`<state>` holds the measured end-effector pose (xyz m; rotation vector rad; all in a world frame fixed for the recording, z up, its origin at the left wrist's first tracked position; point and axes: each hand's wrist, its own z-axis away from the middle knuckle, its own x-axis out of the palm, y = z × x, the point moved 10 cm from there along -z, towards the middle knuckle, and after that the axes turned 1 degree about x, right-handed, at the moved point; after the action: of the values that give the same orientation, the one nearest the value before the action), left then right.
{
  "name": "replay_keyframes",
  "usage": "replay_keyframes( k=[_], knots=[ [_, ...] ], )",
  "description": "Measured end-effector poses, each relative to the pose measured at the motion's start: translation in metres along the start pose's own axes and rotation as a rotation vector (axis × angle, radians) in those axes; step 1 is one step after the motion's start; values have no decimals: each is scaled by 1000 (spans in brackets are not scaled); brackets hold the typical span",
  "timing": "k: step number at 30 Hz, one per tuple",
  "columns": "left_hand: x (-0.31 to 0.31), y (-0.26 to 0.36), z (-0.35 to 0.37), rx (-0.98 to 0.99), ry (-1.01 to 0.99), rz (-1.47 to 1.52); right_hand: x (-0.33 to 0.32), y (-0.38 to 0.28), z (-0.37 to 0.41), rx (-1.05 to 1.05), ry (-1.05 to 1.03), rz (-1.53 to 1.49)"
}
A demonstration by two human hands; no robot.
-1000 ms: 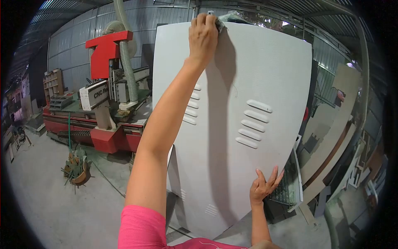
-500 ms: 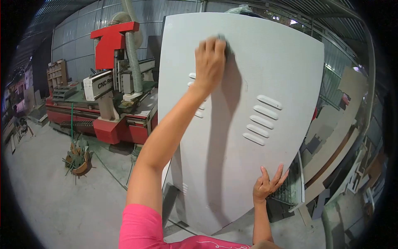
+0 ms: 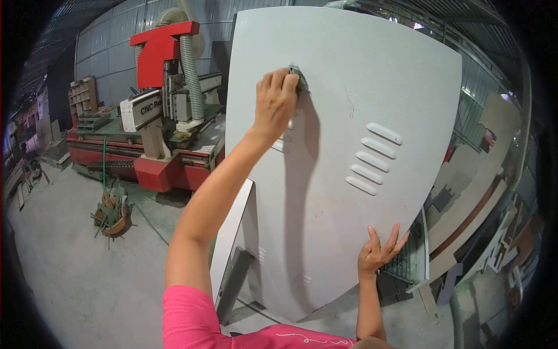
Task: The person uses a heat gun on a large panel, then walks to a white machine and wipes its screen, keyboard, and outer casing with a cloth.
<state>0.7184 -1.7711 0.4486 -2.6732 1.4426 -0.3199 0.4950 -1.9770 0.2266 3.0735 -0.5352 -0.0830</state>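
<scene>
A large white panel (image 3: pixel 325 64) with rows of raised oblong slots (image 3: pixel 375 152) stands tilted in front of me. High on its left half, my left hand (image 3: pixel 276 103) is closed around a crumpled grey-green rag (image 3: pixel 298 77) and presses it to the surface; much of the rag is hidden behind the fingers. My right hand (image 3: pixel 381 254) rests at the panel's lower right edge with its fingers spread, holding nothing. Thin dark scratch-like lines mark the white face to the right of the rag.
A red and white CNC machine (image 3: pixel 156 64) with ribbed hoses stands to the left. On the floor sits a basket of scraps (image 3: pixel 110 218). Leaning boards (image 3: pixel 474 168) line the right side, and a second white panel (image 3: pixel 229 238) stands behind the first at lower left.
My left hand has moved down and to the left across the panel with the rag. My right hand stays at the lower right edge. The camera view has shifted slightly.
</scene>
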Motion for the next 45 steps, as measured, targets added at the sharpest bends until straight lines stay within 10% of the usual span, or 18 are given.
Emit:
replay_keyframes(
  k=[9,19,31,36,45],
  knots=[
    [1,-100,-108,-182,244,-179,2,1,2,-6,-9,33],
    [-4,-59,-3,113,47,101,5,2,4,2,-24,28],
    [0,-140,-83,-136,270,-57,7,-1,6,-52,1,24],
    [-7,-129,34,-96,169,-53,8,-3,3,-52,-8,24],
    [-37,-135,238,-605,-84,-58,7,-6,4,-61,6,14]
  ],
)
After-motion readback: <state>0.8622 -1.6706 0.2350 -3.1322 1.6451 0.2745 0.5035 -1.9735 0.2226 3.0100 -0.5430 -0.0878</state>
